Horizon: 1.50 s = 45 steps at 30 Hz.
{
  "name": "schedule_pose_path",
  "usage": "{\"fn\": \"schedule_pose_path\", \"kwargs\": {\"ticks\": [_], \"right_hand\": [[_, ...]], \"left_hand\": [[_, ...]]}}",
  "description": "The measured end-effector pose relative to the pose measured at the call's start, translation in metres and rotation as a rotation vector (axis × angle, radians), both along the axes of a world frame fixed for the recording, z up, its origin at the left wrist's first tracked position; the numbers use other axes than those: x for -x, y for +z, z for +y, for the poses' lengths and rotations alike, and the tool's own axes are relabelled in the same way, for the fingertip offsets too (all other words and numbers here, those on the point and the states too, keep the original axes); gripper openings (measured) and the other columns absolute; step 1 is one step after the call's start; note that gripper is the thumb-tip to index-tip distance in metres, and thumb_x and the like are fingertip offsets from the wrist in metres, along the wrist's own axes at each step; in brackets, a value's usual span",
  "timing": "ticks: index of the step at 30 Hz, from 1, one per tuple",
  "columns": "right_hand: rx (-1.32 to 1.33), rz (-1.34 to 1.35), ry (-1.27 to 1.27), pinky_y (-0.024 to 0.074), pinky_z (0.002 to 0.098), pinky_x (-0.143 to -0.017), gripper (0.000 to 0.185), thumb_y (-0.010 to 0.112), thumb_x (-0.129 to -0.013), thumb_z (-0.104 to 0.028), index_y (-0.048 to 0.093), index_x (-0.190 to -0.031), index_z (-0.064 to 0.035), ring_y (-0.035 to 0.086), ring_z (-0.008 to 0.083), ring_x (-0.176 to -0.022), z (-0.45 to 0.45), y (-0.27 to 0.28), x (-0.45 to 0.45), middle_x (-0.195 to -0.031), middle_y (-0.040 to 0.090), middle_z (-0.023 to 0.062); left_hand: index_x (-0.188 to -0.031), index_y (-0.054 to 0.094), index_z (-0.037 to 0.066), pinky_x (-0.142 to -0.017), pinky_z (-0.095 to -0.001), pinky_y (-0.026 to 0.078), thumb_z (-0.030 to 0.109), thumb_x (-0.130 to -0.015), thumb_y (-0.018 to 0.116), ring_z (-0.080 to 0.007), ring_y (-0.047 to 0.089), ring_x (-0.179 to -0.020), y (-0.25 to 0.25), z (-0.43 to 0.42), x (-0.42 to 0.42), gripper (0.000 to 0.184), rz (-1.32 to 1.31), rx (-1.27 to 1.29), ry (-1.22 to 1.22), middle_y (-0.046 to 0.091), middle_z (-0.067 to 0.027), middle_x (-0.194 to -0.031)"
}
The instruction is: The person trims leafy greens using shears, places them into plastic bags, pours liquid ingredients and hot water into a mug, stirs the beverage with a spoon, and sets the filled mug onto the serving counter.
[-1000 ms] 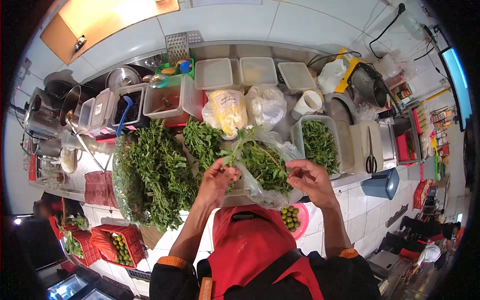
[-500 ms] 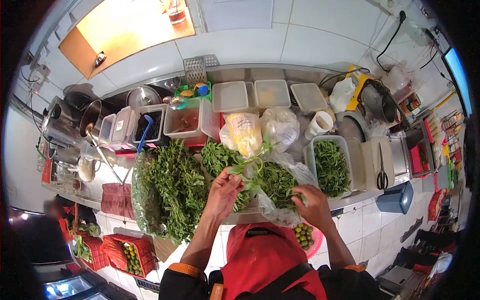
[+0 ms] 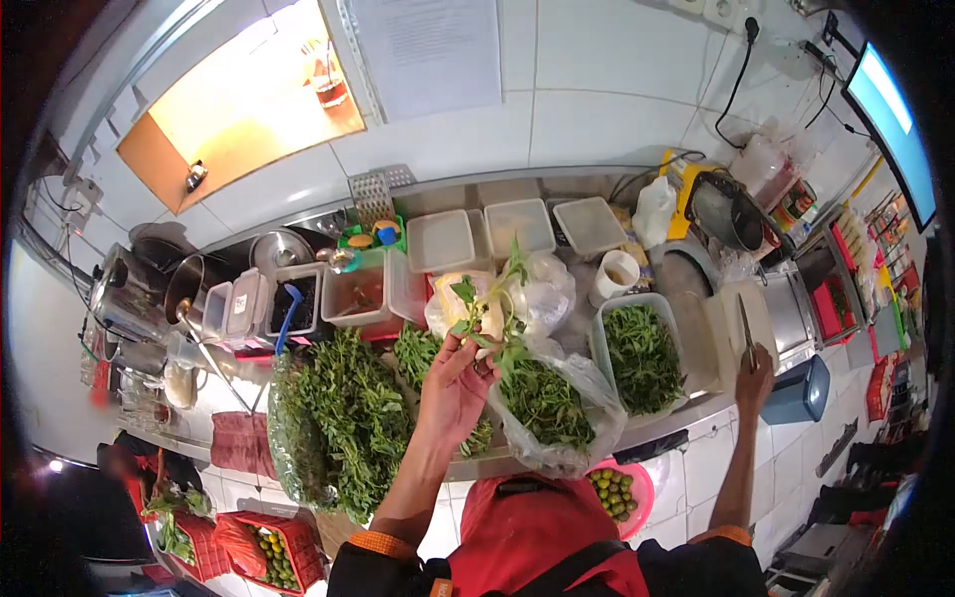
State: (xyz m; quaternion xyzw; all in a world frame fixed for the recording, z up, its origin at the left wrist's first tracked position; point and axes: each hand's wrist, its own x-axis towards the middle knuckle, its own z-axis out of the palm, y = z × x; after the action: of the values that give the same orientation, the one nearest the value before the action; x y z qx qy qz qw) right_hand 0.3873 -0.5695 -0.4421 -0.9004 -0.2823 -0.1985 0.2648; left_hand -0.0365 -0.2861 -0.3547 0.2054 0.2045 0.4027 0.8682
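Observation:
Near the middle of the counter my left hand (image 3: 456, 383) pinches a leafy green sprig (image 3: 516, 267) upright between thumb and fingers. At the counter's right, my right hand (image 3: 755, 374) closes over the handles of a pair of scissors (image 3: 744, 316), which lie on a white cutting board (image 3: 725, 298), blades pointing away from me. Below the sprig is a clear plastic bag (image 3: 604, 438) with leafy greens (image 3: 545, 400) in it. Beside it stands a plastic container (image 3: 603, 350) filled with green leaves (image 3: 642, 353). A large heap of leafy stems (image 3: 353, 418) lies left of my left hand.
Lidded plastic boxes (image 3: 519, 227) line the back of the counter. A paper-like cup (image 3: 614, 276) and a knotted plastic bag (image 3: 545, 294) stand before them. At left are a pot with a ladle (image 3: 189, 313) and a box with a blue spoon (image 3: 289, 316). A pink basin (image 3: 642, 497) holds green fruit below.
My right hand has moved from the plastic bag to the scissors at the right and grasped their handles. My left hand still holds the sprig. The view has shifted.

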Motion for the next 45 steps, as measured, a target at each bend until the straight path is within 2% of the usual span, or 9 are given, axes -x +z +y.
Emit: {"fn": "schedule_pose_path", "kwargs": {"ticks": [3,5,16,20,27,32,37,41,45], "right_hand": [[0.168,-0.031,-0.080,0.0423,0.0453,-0.090,0.033,0.056,-0.091,-0.023,0.057,-0.115,-0.0012,0.054,0.0366,-0.105,-0.033,-0.025,-0.034,-0.112,0.059,0.0197],[0.197,0.048,-0.057,0.0391,0.0462,-0.093,0.034,0.054,-0.091,-0.025,0.058,-0.115,-0.0003,0.052,0.0381,-0.106,-0.045,-0.036,-0.045,-0.113,0.057,0.0211],[0.305,0.165,-0.095,0.0448,0.0469,-0.084,0.036,0.067,-0.076,-0.014,0.059,-0.110,-0.0033,0.055,0.0383,-0.099,-0.022,0.001,-0.038,-0.097,0.055,0.0197],[0.364,0.207,-0.102,0.0464,0.0501,-0.082,0.037,0.064,-0.078,-0.016,0.056,-0.113,-0.0087,0.058,0.0409,-0.097,-0.020,0.002,-0.046,-0.104,0.061,0.0189],[0.268,0.206,-0.051,0.0495,0.0462,-0.078,0.044,0.065,-0.075,-0.011,0.055,-0.117,-0.0040,0.062,0.0390,-0.089,-0.023,0.003,-0.056,-0.095,0.064,0.0219],[-0.279,0.842,0.169,0.0511,0.0287,-0.064,0.049,0.059,-0.080,-0.010,0.050,-0.126,0.0031,0.066,0.0192,-0.078,-0.022,0.041,-0.014,-0.088,0.063,0.0147],[-0.670,1.215,0.540,0.0489,0.0249,-0.064,0.043,0.059,-0.084,-0.001,0.052,-0.126,-0.0011,0.059,0.0112,-0.074,0.005,0.093,0.086,-0.091,0.060,0.0038],[-0.633,1.555,0.689,0.0484,0.0255,-0.065,0.052,0.074,-0.082,-0.020,0.054,-0.125,-0.0006,0.057,0.0124,-0.072,0.016,0.120,0.159,-0.090,0.060,0.0044],[-0.510,1.745,0.684,0.0510,0.0289,-0.079,0.063,0.083,-0.072,-0.018,0.055,-0.126,0.0001,0.060,0.0149,-0.085,0.013,0.116,0.204,-0.096,0.062,0.0066]], "left_hand": [[-0.124,0.046,0.008,-0.075,-0.0324,0.055,0.010,-0.097,0.046,-0.0138,0.064,-0.082,0.021,0.009,-0.008,0.027,-0.026,-0.072,0.036,0.063,-0.0047,-0.104],[-0.131,0.042,0.008,-0.092,-0.0356,0.049,0.012,-0.095,0.045,-0.0182,0.060,-0.101,0.024,0.017,-0.010,0.036,-0.112,-0.137,-0.006,0.056,-0.0052,-0.121],[-0.120,0.047,0.008,-0.086,-0.0418,0.049,0.014,-0.097,0.039,-0.0251,0.062,-0.095,0.041,0.023,-0.022,0.025,-0.259,-0.128,-0.027,0.061,-0.0088,-0.108],[-0.121,0.046,0.008,-0.082,-0.0391,0.050,0.015,-0.097,0.038,-0.0259,0.063,-0.092,0.037,0.020,-0.021,0.026,-0.206,-0.194,-0.093,0.062,-0.0094,-0.105],[-0.124,0.044,0.006,-0.082,-0.0409,0.046,0.017,-0.096,0.040,-0.0303,0.060,-0.091,0.053,0.010,-0.022,0.030,-0.042,-0.179,0.037,0.062,-0.0114,-0.098],[-0.127,0.043,0.007,-0.087,-0.0382,0.048,0.005,-0.094,0.037,-0.0236,0.061,-0.098,0.044,0.008,-0.013,0.034,0.028,-0.299,0.034,0.060,-0.0102,-0.111],[-0.130,0.043,0.006,-0.091,-0.0376,0.045,0.006,-0.095,0.041,-0.0242,0.059,-0.106,0.021,0.001,-0.013,0.035,0.275,-0.381,0.161,0.060,-0.0097,-0.114],[-0.128,0.046,0.006,-0.089,-0.0338,0.046,0.008,-0.097,0.045,-0.0172,0.059,-0.105,0.002,-0.010,-0.009,0.032,0.426,-0.464,0.111,0.059,-0.0056,-0.118],[-0.124,0.049,0.006,-0.086,-0.0300,0.046,0.013,-0.098,0.049,-0.0140,0.059,-0.101,-0.012,-0.024,-0.005,0.027,0.564,-0.553,0.084,0.062,-0.0043,-0.112]]}}
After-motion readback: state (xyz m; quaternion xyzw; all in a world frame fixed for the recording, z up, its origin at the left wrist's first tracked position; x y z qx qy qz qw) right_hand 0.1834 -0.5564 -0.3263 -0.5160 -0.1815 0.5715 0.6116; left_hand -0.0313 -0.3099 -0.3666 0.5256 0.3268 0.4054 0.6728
